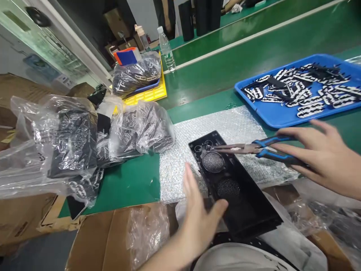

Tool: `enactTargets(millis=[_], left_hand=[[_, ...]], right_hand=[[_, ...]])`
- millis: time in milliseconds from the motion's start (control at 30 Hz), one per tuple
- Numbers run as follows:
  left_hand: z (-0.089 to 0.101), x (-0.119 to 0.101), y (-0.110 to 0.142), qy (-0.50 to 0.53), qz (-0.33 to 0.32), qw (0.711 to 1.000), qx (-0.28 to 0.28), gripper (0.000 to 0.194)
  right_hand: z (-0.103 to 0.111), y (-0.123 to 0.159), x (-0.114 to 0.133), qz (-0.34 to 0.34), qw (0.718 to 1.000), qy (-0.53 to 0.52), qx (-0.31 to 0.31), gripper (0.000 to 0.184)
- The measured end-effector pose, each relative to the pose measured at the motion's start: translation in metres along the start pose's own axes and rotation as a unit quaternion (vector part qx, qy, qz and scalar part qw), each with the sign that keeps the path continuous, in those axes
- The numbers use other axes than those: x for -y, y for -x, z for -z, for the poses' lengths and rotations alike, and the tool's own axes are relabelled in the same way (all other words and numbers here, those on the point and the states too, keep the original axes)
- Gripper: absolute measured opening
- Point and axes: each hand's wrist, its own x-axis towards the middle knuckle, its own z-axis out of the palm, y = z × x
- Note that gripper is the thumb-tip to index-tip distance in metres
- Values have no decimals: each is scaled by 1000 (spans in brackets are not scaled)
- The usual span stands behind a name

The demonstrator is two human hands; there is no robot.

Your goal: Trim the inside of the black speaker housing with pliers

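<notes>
The right hand holds blue pliers over a black metal panel, the left hand is open wide, and a slip could scratch the panel

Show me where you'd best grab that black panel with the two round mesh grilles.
Probably by the long edges of the black metal panel at its near end, coming from the person's side. That end seems to reach past the bubble wrap, so fingers could likely slip underneath, and it's well away from the long-nose pliers at the far end.
</notes>
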Motion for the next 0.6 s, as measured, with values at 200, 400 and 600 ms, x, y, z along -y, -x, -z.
enactTargets(millis=[200,400,600], left_hand=[[67,37,-87,-180,-349,918,61,64],[61,37,-123,-168,-414,874,193,6],[60,34,-130,-98,-415,869,251,17]], right_hand=[[9,-36,8,84,996,5,43,46],[-2,-53,13,64,991,-45,106,43],[-8,-64,0,88,988,-56,115,40]])
